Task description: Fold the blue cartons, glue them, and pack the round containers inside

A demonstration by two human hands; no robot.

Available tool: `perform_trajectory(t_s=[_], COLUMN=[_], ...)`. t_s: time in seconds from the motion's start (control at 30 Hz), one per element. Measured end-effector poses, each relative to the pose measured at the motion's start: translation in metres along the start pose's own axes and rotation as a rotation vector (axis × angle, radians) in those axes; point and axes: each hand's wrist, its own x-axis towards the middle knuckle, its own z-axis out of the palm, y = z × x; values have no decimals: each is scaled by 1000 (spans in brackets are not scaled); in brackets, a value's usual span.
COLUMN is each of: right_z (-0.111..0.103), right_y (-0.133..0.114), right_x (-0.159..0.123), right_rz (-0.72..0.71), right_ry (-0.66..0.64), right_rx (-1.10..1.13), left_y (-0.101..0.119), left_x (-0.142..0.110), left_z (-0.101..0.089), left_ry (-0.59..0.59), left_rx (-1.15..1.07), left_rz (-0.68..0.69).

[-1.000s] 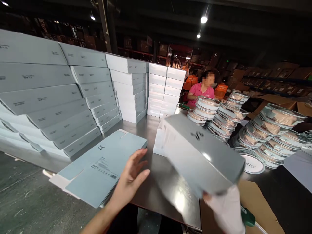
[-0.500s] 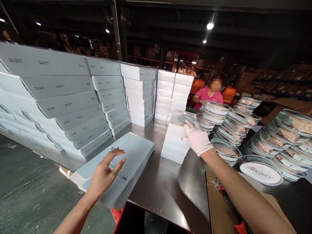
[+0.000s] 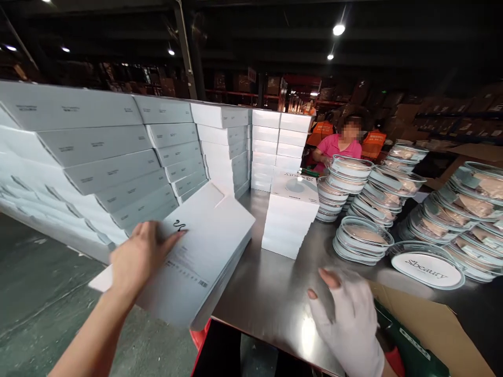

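Note:
My bare left hand grips the left edge of a light flattened box, thumb on its face near a black swan mark. The box is raised and tilted, and the fingers behind it are partly hidden. Under it lies a stack of flattened boxes at the table's front left edge. My right hand, in a white glove with bare fingertips, hovers over the front right of the metal table. It is blurred, with thumb and forefinger apart and nothing between them. Beyond it stands a pile of white printed cards.
Tall rows of closed white boxes line the left and back. Several stacks of oval clear-lidded cases fill the right. Cardboard and a green object lie front right. A person in pink sits beyond.
My left hand has closed on the top flattened box's left edge and lifted it. My right hand has left the card pile and moved toward me, to the front right.

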Motion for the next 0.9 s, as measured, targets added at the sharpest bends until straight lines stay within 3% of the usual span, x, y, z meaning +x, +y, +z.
perform_trajectory(t_s=[0.07,0.13,0.2,0.27,0.3,0.4,0.43,0.5,0.63,0.7,0.73,0.77,0.83,0.9], right_z=[-12,-19,-22,-23,-25,-35,-39,-46,-54,-54,-54,-52,-48,-39], right_y=[-10,-18,-23,-22,-19,-9,-6,-4,-12,-13,-12,-10,-3,1], right_x=[3,7,7,2,-1,-14,-19,-31,-45,-41,-38,-34,-27,-25], right_rz=[18,35,88,217,310,531,555,593,620,537,497,472,475,498], right_ry=[54,66,57,-28,-144,-644,-766,-825,-802,-708,-593,-437,-139,-73], right_rx=[-66,-86,-52,188,405,1079,1198,1217,901,734,656,584,475,481], left_y=[14,32,49,61,64,69,71,75,90,97,100,103,108,115], left_x=[-23,-47,-68,-82,-87,-102,-108,-121,-139,-135,-131,-126,-117,-113], left_z=[-25,-43,-55,-59,-58,-47,-41,-30,-24,-27,-27,-26,-18,-4], left_ry=[103,353,436,409,385,295,248,70,-508,-760,-830,-848,-771,-688], left_rx=[-16,-152,-322,-453,-495,-580,-604,-644,-786,-931,-1010,-1099,-1280,-1397], left_rz=[83,411,670,764,761,693,678,720,906,832,736,617,345,153])
